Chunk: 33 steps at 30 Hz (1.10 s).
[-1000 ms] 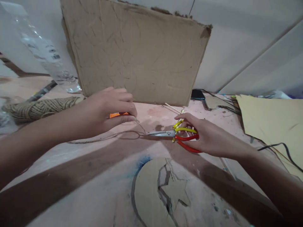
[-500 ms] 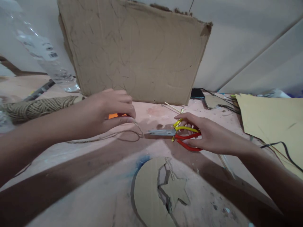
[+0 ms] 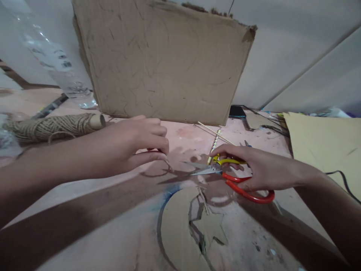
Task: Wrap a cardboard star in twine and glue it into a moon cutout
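My left hand (image 3: 148, 141) is closed in a pinch on a length of twine (image 3: 168, 162), whose short end sticks out past the fingertips. My right hand (image 3: 245, 163) grips scissors (image 3: 217, 169) with one yellow and one red handle. Their blades are parted and point left, a little short of the twine end. Below the hands, a cardboard crescent (image 3: 176, 229) and a cardboard star (image 3: 211, 227) lie on the table, with a piece of twine at the star's top. A spool of twine (image 3: 64, 126) lies behind my left forearm.
A large cardboard sheet (image 3: 163, 64) leans upright at the back. On the left stands a clear plastic bottle (image 3: 62, 64). Beyond my right hand are a thin stick (image 3: 208, 130), a striped stick (image 3: 216, 143) and a dark phone-like object (image 3: 237, 111). Yellow paper (image 3: 327, 143) lies at right.
The scissors have pulled back to the right from the twine, and their blades have opened. My left hand has shifted slightly right and down, still pinching the twine; the orange patch beneath it no longer shows.
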Each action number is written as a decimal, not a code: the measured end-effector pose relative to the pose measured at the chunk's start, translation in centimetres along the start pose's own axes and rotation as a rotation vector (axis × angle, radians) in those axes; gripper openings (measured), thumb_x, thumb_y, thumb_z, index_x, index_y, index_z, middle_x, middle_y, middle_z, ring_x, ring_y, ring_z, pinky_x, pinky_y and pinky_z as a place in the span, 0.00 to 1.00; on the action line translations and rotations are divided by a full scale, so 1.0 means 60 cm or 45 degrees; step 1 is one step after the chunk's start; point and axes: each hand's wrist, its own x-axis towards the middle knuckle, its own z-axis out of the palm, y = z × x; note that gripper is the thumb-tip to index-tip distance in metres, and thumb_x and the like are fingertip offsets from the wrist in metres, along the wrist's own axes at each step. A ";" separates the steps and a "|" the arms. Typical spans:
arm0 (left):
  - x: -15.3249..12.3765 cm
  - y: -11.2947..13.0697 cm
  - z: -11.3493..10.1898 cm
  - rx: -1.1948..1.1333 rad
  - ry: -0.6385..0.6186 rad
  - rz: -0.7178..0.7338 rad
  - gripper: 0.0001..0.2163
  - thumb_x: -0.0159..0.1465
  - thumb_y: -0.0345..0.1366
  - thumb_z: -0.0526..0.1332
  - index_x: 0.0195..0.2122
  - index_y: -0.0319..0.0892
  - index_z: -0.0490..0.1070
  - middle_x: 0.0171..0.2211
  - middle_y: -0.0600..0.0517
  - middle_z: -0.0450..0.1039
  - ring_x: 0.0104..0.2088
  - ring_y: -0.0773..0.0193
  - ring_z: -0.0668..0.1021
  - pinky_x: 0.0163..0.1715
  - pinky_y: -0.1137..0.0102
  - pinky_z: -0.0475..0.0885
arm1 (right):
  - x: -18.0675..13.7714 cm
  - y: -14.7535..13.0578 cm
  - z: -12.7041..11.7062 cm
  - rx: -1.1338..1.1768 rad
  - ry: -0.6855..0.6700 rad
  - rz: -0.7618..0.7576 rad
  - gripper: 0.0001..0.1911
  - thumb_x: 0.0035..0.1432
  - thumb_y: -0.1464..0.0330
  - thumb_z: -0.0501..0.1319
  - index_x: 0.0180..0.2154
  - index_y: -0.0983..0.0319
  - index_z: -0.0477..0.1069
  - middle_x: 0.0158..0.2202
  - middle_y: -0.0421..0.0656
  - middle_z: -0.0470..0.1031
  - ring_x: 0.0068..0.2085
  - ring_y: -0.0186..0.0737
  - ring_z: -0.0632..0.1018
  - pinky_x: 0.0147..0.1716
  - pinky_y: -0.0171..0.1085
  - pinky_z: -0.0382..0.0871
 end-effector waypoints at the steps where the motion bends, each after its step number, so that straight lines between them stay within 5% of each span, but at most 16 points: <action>1: 0.002 0.006 0.000 0.005 -0.015 -0.003 0.16 0.90 0.39 0.57 0.47 0.51 0.83 0.41 0.52 0.82 0.44 0.54 0.80 0.46 0.62 0.67 | -0.001 -0.002 0.002 -0.016 -0.016 0.001 0.41 0.58 0.65 0.77 0.72 0.49 0.77 0.64 0.43 0.89 0.62 0.57 0.89 0.59 0.46 0.86; 6: 0.010 0.027 0.011 0.027 -0.041 0.025 0.16 0.89 0.35 0.58 0.42 0.47 0.79 0.38 0.52 0.78 0.40 0.56 0.77 0.43 0.62 0.65 | 0.000 -0.026 0.024 -0.076 0.016 0.066 0.42 0.58 0.59 0.81 0.73 0.45 0.77 0.72 0.42 0.85 0.69 0.60 0.86 0.66 0.49 0.82; 12: 0.016 0.064 0.038 0.323 0.028 0.177 0.17 0.86 0.25 0.57 0.40 0.46 0.78 0.38 0.51 0.77 0.40 0.52 0.73 0.43 0.57 0.60 | -0.005 -0.073 0.054 -0.245 0.163 0.095 0.34 0.63 0.61 0.77 0.69 0.47 0.80 0.59 0.44 0.92 0.55 0.56 0.92 0.44 0.44 0.82; 17: 0.015 0.076 0.044 0.437 0.035 0.236 0.16 0.81 0.20 0.58 0.41 0.46 0.76 0.37 0.52 0.77 0.39 0.52 0.73 0.43 0.56 0.60 | -0.010 -0.092 0.071 -0.280 0.260 0.010 0.32 0.63 0.64 0.77 0.68 0.49 0.80 0.61 0.47 0.92 0.56 0.57 0.92 0.46 0.44 0.82; 33: 0.014 0.065 0.047 0.412 0.017 0.225 0.16 0.86 0.25 0.55 0.42 0.47 0.77 0.39 0.51 0.79 0.40 0.53 0.75 0.43 0.56 0.62 | -0.008 -0.102 0.073 -0.330 0.271 -0.078 0.25 0.62 0.65 0.78 0.59 0.54 0.80 0.48 0.47 0.93 0.47 0.55 0.91 0.43 0.42 0.75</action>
